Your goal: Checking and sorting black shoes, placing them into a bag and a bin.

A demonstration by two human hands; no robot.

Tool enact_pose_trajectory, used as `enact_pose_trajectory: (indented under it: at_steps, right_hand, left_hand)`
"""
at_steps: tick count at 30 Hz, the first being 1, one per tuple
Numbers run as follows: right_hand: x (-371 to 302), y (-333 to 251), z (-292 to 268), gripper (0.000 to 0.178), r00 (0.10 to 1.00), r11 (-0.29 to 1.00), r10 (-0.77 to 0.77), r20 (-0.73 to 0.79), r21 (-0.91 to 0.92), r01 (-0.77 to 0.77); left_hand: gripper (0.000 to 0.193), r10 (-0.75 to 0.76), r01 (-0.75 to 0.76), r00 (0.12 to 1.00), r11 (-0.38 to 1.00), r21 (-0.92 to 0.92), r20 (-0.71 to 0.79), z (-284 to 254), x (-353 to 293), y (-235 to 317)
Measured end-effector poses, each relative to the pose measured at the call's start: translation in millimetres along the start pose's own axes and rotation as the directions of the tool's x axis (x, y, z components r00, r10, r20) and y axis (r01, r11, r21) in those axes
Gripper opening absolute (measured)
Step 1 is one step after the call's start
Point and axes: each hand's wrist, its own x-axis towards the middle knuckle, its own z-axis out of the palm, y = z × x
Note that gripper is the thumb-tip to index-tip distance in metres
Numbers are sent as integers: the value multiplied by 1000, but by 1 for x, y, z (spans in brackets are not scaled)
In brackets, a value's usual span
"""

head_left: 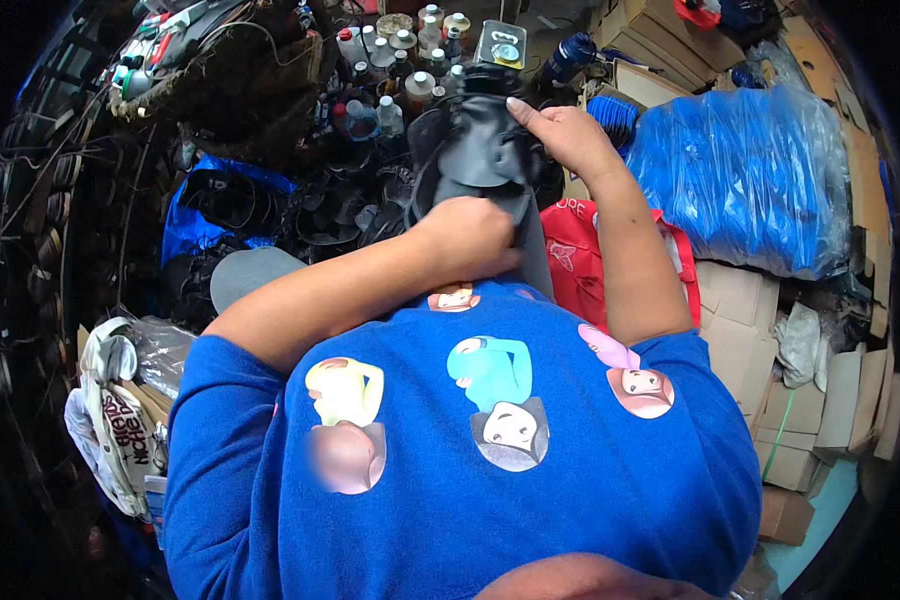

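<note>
A glossy, dark piece that looks like a black shoe upper (482, 150) lies over my lap, its far end rising toward the bottles. At its upper right edge, my right hand (568, 138) grips it, thumb on top and the other fingers mostly hidden. My left hand (470, 238) is curled into a fist over the near end of the piece. What its fingers hold, if anything, is hidden beneath the hand. More black pieces (335, 212) of similar look are heaped left of my lap.
Several bottles (420, 85) crowd the far side, near a clear square container (502, 45). On the right are a plastic-wrapped blue bundle (735, 180), a red bag (585, 265) and cardboard boxes (735, 310). A white printed bag (115, 420) sits at the left.
</note>
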Motion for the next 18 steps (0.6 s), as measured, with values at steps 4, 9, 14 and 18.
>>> enact_pose_trajectory:
  at_steps: [4, 9, 14, 18]
  right_hand:
    - [5, 20, 5, 49, 983, 992, -112, -148, 33, 118]
    - [-2, 10, 9, 21, 908, 555, -154, -389, 727, 405]
    - [-1, 2, 20, 12, 966, -284, -194, -169, 953, 109]
    - [-4, 24, 36, 15, 984, -238, -113, -134, 966, 104]
  left_hand:
    - [44, -10, 5, 997, 998, -56, -76, 11, 23, 11]
    - [49, -51, 46, 998, 991, -125, -42, 13, 33, 9]
    - [48, 80, -72, 945, 997, 37, -318, 7, 11, 10]
    - [40, -35, -76, 753, 987, -139, -657, -4, -28, -35]
